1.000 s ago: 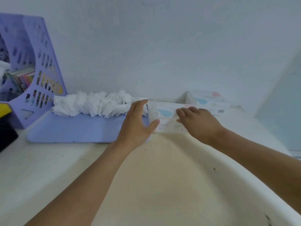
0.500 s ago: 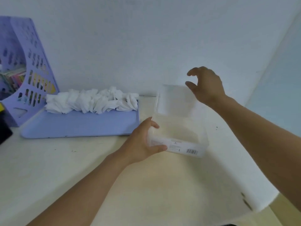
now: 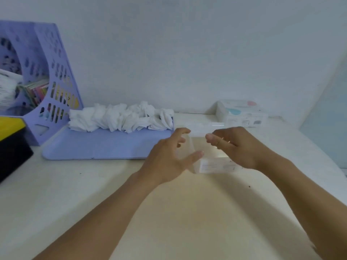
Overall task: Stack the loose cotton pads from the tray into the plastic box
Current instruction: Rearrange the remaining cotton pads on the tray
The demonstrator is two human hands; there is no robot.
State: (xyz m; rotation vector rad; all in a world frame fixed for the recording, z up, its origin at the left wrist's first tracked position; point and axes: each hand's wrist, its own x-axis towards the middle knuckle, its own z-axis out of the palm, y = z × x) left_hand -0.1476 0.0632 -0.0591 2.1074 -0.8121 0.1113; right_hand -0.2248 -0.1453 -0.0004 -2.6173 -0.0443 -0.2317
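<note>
A clear box sits between the left hand and right hand, both loosely spread, pads on the tray beside

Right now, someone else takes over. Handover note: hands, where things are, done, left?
Left hand: fingers spread and curled at the left end of the clear plastic box; whether it actually grips is unclear.
Right hand: fingers loosely curled over the box's right side; contact is not clear either.
Box: on the white table, just right of the lilac tray, open on top, looks empty.
Cotton pads: all in a loose heap along the tray's back edge.
Printed lid or pack: behind the box, by the wall.
Done: box opened and placed.
Left: stack every pad into the box.
</note>
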